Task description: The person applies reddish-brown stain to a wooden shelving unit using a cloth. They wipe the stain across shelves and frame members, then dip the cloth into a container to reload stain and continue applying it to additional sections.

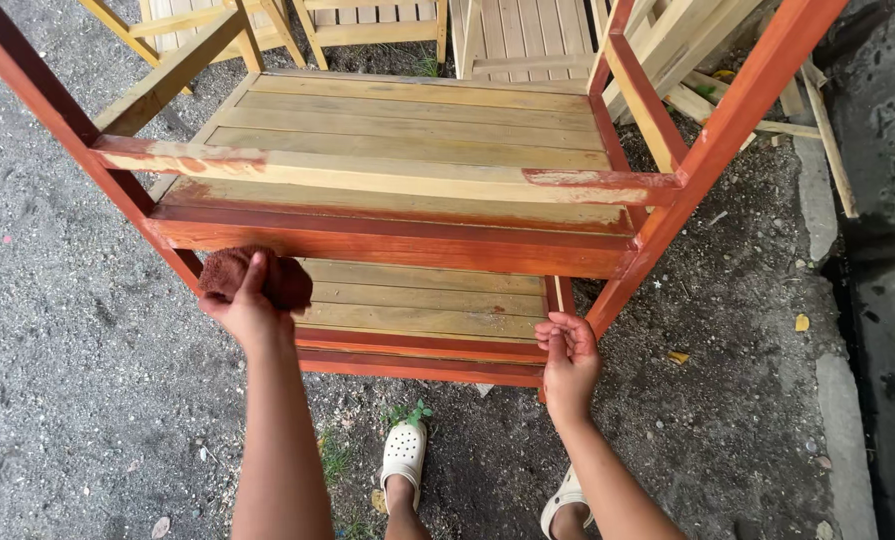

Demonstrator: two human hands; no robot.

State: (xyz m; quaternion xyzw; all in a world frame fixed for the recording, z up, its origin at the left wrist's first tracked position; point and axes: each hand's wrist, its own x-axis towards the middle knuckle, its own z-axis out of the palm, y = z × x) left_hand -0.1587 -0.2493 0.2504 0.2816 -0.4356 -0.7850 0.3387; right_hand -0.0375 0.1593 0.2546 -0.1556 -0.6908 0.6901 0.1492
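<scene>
Head view: wooden shelf rack (407,150) on gravel ground (67,330); your front rails and legs carry red-brown stain, the slats remain bare, so staining looks roughly half done. Your left hand (242,310), fingers clenched, presses a stain-soaked rag (287,280) against the upper front rail; your right hand (567,355) pinches the lower rail's corner.
</scene>
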